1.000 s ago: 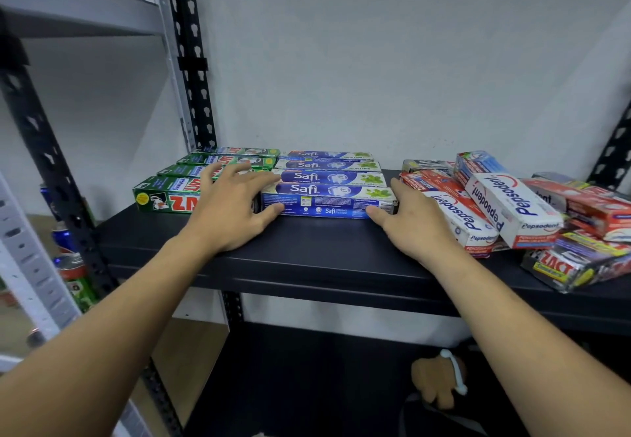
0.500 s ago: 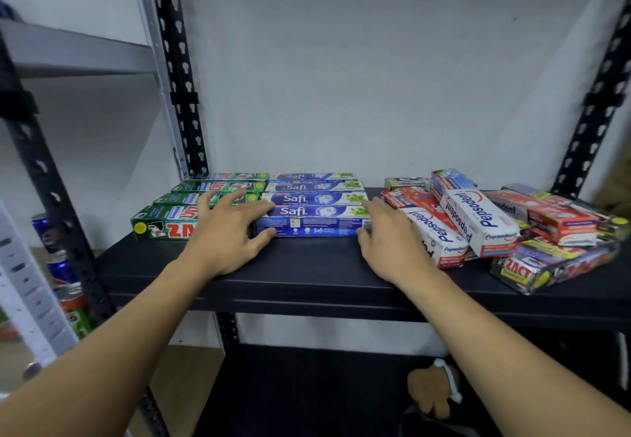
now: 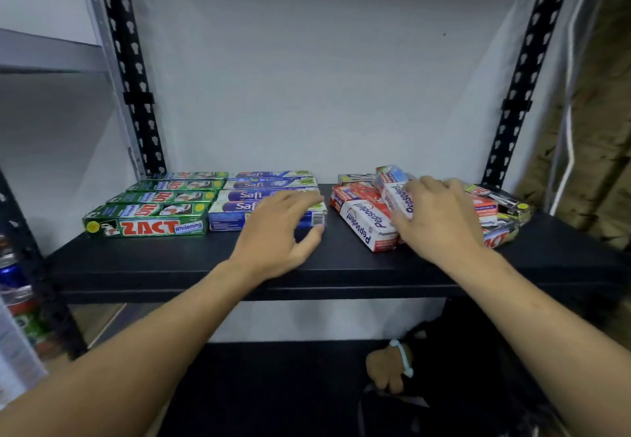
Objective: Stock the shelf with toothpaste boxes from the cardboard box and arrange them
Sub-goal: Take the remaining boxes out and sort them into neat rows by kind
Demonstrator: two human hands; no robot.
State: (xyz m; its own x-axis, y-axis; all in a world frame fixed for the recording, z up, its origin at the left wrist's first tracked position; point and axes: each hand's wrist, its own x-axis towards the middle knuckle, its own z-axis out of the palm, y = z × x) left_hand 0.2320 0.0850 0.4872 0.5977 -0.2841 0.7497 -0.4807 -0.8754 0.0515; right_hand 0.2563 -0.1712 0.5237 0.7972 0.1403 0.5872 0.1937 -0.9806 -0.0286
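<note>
ZACT Whitening: green box (image 3: 146,221); Safi: blue boxes (image 3: 252,195); Pepsodent: red-white boxes (image 3: 363,221)

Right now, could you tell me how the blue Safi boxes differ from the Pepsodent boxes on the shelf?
The Safi boxes are blue and lie parallel in a tidy row; the Pepsodent boxes are red and white, askew and overlapping. The left hand touches the front Safi box; the right hand rests on the Pepsodent boxes. Both groups sit on the black shelf.

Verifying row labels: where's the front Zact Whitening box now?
Head view: the front Zact Whitening box sits at the left front of the black shelf, heading the green Zact row, its right end next to the front Safi box.
</note>
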